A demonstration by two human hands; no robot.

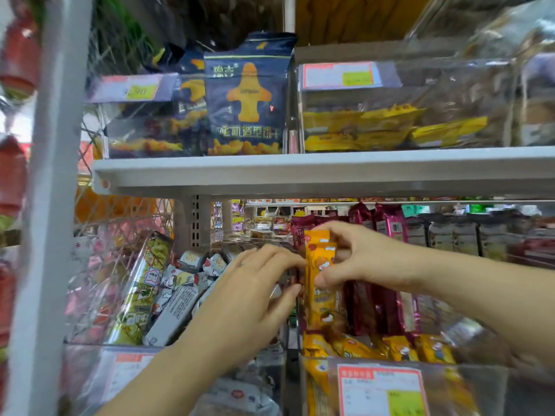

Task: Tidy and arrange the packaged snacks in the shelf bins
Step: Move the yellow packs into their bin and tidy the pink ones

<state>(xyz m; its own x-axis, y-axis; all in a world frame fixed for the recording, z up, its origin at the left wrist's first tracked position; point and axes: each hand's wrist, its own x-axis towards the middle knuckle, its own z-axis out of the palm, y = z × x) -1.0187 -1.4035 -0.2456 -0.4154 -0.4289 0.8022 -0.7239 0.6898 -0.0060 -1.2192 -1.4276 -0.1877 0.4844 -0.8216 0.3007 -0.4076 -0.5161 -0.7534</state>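
Observation:
Two upright orange snack packets (319,283) stand at the left end of the clear right-hand bin (480,382) on the lower shelf. My right hand (354,259) pinches them near the top, thumb on the front and fingers over the upper edge. My left hand (255,292) reaches in from the lower left, its fingertips touching the packets' left edge beside the divider between the bins. Maroon packets (378,301) stand just behind and to the right, and more orange packets (390,349) lie along the bin's front.
The left bin (126,367) holds grey-white packets (177,310) and a green-yellow one (141,292). Overhead, a white shelf (300,172) carries bins with navy biscuit bags (246,97) and yellow packets (375,127). A white upright post (51,175) stands at the left. Price labels front the bins.

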